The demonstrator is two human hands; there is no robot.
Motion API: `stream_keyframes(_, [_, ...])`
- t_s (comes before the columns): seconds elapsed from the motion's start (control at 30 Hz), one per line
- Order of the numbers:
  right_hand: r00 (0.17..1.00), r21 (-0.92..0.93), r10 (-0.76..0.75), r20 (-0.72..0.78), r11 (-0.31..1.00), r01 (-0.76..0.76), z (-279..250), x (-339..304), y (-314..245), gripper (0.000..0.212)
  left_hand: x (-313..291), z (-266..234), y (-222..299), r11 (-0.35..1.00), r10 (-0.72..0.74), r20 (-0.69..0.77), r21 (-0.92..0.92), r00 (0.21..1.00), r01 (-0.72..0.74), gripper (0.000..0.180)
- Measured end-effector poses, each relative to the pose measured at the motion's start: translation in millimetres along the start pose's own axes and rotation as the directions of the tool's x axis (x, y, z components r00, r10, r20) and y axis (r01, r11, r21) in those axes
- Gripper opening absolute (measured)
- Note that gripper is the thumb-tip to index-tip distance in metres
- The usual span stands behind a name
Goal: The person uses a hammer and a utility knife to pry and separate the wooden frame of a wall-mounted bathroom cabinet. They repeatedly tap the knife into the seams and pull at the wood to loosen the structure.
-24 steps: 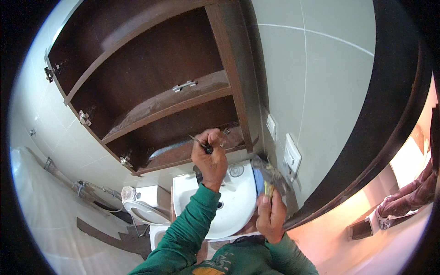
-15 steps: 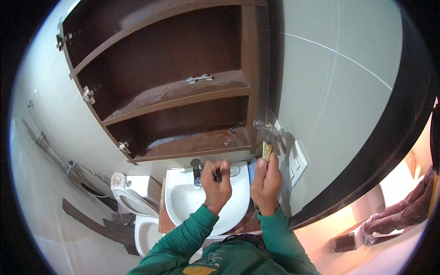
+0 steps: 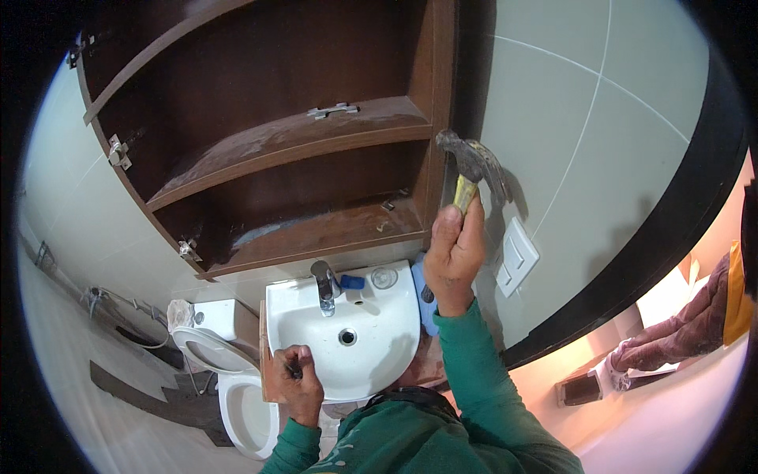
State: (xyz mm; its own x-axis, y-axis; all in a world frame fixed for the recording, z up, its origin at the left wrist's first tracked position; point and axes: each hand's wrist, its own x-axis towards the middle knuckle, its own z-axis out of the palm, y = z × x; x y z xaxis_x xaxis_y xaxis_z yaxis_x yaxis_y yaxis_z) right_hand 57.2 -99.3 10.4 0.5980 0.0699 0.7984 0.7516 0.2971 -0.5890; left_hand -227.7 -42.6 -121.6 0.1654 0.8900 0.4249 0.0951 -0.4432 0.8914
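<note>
Right hand gripped a hammer; my left hand clamped a dark object by the sink's near-left corner.

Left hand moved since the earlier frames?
Yes. Against the white sink, the left hand has moved left and toward the person, from right of the tap to the sink's left edge.

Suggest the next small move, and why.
Perhaps raise the left hand toward the cabinet: it's low by the sink, closed around a mostly hidden dark object, while the right hand holds the hammer up near the cabinet's right edge.
</note>
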Motion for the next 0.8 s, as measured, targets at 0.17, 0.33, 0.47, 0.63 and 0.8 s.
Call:
stream_keyframes(0.17, [0.996, -0.13, -0.082, 0.026, 0.988, 0.085, 5.8, 12.7, 9.6, 0.034, -3.7, -13.9, -7.9, 0.999, -0.039, -0.039, -0.033, 0.998, 0.038, 0.018])
stream_keyframes(0.33, [0.997, -0.057, 0.068, 0.043, 0.996, -0.065, -3.0, 2.3, 2.2, 0.032, -14.6, -8.8, 10.7, 0.989, -0.137, 0.0, -0.048, 0.991, 0.137, 0.017])
stream_keyframes(0.47, [0.997, -0.105, -0.056, 0.058, 0.993, 0.062, 0.2, 11.0, 5.6, 0.036, -15.3, -7.2, 25.3, 0.994, 0.029, 0.06, 0.104, 0.998, -0.035, 0.016])
stream_keyframes(0.63, [0.991, 0.0, 0.1, 0.086, 0.995, -0.1, -2.7, 10.1, -3.8, 0.037, -26.9, -8.3, 1.1, 0.981, -0.188, 0.081, -0.03, 0.979, 0.191, 0.013])
stream_keyframes(0.8, [0.98, 0.12, 0.194, 0.032, 0.973, -0.196, -10.7, 2.5, -10.6, 0.032, -27.4, -10.3, 23.6, 0.984, -0.176, 0.035, -0.011, 0.984, 0.177, 0.008])
